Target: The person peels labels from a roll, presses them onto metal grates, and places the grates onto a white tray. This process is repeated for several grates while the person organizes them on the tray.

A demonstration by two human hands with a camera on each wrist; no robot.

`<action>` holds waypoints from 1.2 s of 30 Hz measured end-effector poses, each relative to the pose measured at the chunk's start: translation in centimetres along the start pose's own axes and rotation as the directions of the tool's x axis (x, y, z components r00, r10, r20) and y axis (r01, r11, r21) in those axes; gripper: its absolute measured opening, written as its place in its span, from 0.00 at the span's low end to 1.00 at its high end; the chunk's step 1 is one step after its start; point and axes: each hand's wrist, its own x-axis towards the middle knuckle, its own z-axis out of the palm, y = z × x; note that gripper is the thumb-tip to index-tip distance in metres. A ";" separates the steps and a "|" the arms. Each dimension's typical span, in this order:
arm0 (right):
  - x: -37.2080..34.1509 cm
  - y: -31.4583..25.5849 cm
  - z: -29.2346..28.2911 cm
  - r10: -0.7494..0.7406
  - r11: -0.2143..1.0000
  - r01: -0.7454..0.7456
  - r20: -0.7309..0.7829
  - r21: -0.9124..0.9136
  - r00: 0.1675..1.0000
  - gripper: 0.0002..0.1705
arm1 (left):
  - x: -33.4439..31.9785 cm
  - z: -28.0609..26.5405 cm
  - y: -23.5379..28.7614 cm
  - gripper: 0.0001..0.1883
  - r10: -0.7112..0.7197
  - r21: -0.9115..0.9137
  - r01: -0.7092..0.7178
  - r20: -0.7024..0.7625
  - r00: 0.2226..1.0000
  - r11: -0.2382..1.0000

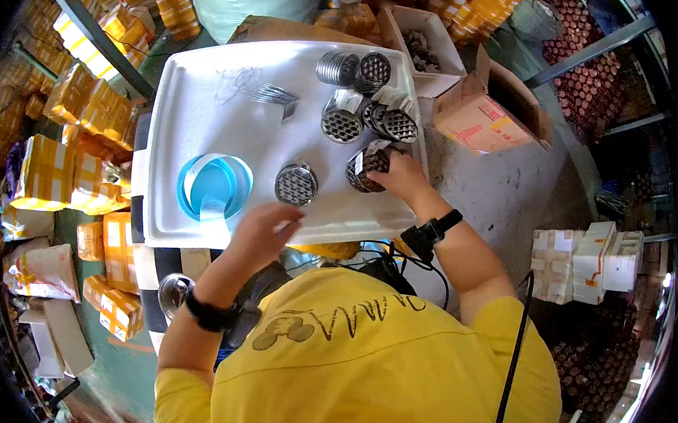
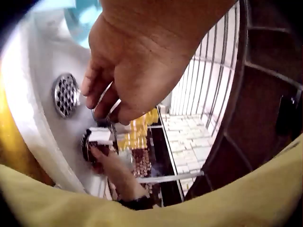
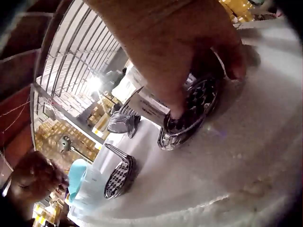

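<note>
My right hand [image 1: 400, 176] grips a stack of round perforated metal discs [image 1: 367, 166] with a white label at its side, near the tray's right edge. In the right wrist view, thumb and fingers lie across this stack [image 3: 196, 106]. Close to the tray's front edge, my left hand [image 1: 263, 234] hovers with loosely bent fingers and nothing in them. Just beyond its fingertips lies another perforated disc stack [image 1: 296, 183], which has bent metal wires in the right wrist view. To its left is a light-blue roll [image 1: 215, 187] with a pale strip hanging off it.
Everything lies on a white tray [image 1: 227, 125]. Farther back are more disc stacks [image 1: 341, 124], [image 1: 339, 68] and a bundle of metal wire pieces [image 1: 275, 97]. An open cardboard box [image 1: 487, 116] and a white bin [image 1: 438, 38] stand beyond the right side. Taped cartons [image 1: 47, 171] pile up leftward.
</note>
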 end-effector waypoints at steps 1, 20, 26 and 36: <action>0.0 -0.1 -0.1 0.019 1.000 -0.019 0.001 0.021 1.000 0.31 | 1.5 0.6 0.9 0.09 0.067 0.059 -0.072 0.090 0.994 0.996; 0.3 2.3 2.1 0.033 0.954 0.011 -0.143 0.298 0.989 0.18 | 13.8 10.9 -2.4 0.05 0.098 0.485 -0.107 0.045 0.994 0.868; 1.1 3.1 2.9 -0.031 0.943 0.085 -0.171 0.321 0.985 0.18 | 14.5 11.4 -4.5 0.10 0.209 0.245 -0.181 -0.093 0.973 0.953; 1.0 3.0 1.0 -0.190 0.918 0.246 -0.198 0.312 0.961 0.19 | 2.5 2.0 0.7 0.06 -0.040 -0.160 0.009 -0.194 0.980 0.987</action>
